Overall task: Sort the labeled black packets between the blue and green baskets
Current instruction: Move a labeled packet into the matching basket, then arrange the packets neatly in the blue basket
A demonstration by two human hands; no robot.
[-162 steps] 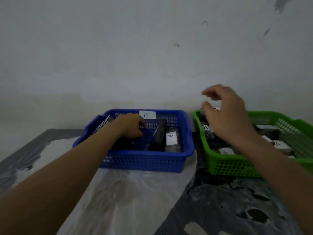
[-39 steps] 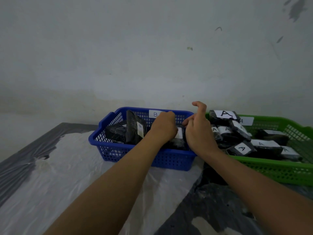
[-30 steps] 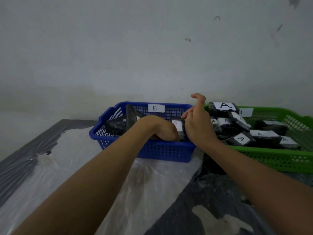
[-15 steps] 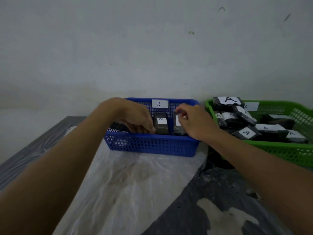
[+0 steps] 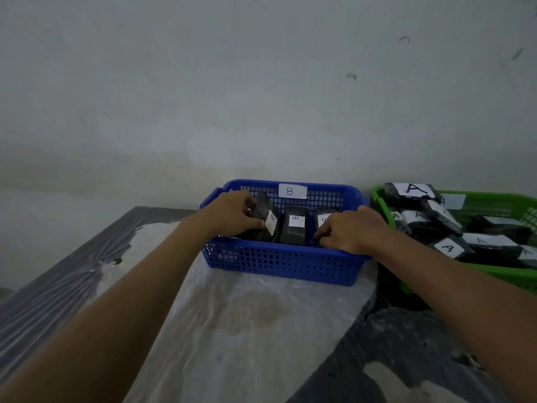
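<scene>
Pale, scuffed wall (image 5: 261, 97) fills the upper half of my view, and below it the counter (image 5: 247, 330) runs out under clear plastic sheeting with dark patches showing through.

My left hand (image 5: 229, 213) reaches into the left end of the blue basket (image 5: 284, 266); its grip is curled closed around a tilted packet (image 5: 266, 218), thumb on the face near the white B label, fingers behind it. That packet leans to the left inside the basket. My right hand (image 5: 351, 232) rests over the basket's near right rim, fingers bent down onto the right packet (image 5: 324, 221). I cannot tell whether that grip is truly closed on the packet or only pressing against it, since the fingertips are partly hidden.

Between the two hands, still in the blue basket, a middle packet (image 5: 294, 228) stands upright with its B label facing me. On the basket's far wall sits a white B tag (image 5: 292, 191).

Just to the right of the blue basket stands the green basket (image 5: 494, 271), its near left corner almost touching. It holds a loose pile of A packets (image 5: 447, 225), black with white A labels, lying at different angles; one large one lies on top at the far left corner. A white tag (image 5: 453, 200) hangs on the green basket's far wall, its letter mostly hidden.
</scene>
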